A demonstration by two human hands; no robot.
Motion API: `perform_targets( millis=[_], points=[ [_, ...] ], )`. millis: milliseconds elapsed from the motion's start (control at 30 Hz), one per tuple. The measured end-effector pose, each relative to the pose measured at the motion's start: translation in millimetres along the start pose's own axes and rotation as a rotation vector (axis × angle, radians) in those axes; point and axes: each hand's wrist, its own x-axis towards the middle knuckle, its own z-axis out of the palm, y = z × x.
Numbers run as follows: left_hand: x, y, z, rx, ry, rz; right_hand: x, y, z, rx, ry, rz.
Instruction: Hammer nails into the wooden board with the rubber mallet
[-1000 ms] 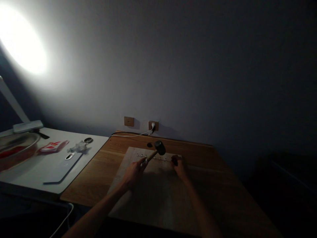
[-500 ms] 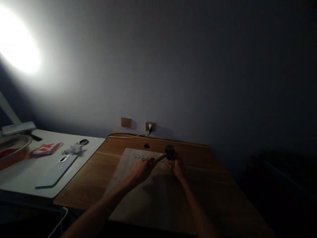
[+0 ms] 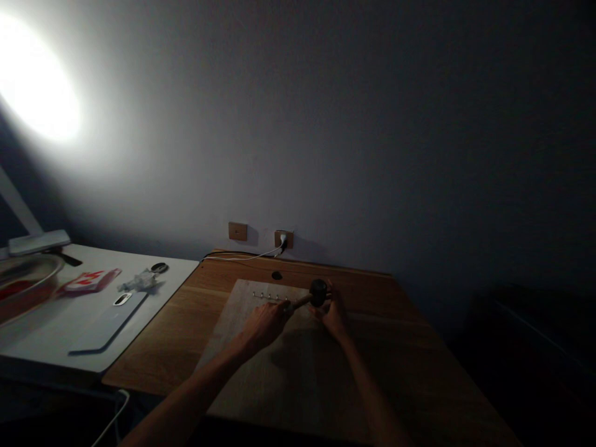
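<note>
My left hand (image 3: 266,324) is closed round the wooden handle of a mallet (image 3: 318,292) with a dark, round head. The mallet head is over the far part of a pale wooden board (image 3: 288,385). Along that far part, left of the head, runs a row of several small upright metal pins (image 3: 269,296), too small to tell as nails or hooks. Right beside the mallet head is my right hand (image 3: 334,318), its fingers bent near the board. The head partly covers the fingertips, and whatever they pinch is hidden.
The board lies on a wooden table (image 3: 172,323) against the wall. At left, a white table (image 3: 41,341) bears a grey scale (image 3: 109,326), a red and white packet (image 3: 88,281), a crumpled plastic bag (image 3: 139,280) and a clear bowl (image 3: 51,273). Cables run to a wall socket (image 3: 284,239).
The mallet head has shifted slightly down in view, and more of the pin row shows. My right hand's fingers have changed position a little beside the head. The view has shifted slightly.
</note>
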Motion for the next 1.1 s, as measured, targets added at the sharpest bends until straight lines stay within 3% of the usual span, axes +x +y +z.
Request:
perform_targets(
  millis=[200, 333, 600, 700, 867, 1100],
  points=[
    [-10.8, -10.4, -7.0, -0.062, 0.015, -0.034, -1.3, 2.0, -0.2, 0.010, -0.037, -0.050],
    [-20.5, -25.6, -16.7, -0.126, 0.112, -0.092, -3.6, 6.2, 2.1, -0.060, -0.053, -0.065],
    [-52.9, -91.8, -41.3, -0.247, 0.349, -0.218, -1.0, 5.0, -1.9, -0.098, -0.083, -0.019],
    [-66.9, -107.2, -55.8, -0.278, 0.393, -0.289, -0.1, 2.1, -4.6, -0.092, -0.100, -0.001],
    [-83.4, -112.3, -65.5, -0.453, 0.386, -0.328, -1.6, -0.5, -6.3, -0.079, -0.114, -0.012],
    [-94.6, -111.7, -52.4, -0.550, 0.266, -0.317, -2.5, -2.7, -4.3, -0.079, -0.127, -0.007]
  ],
)
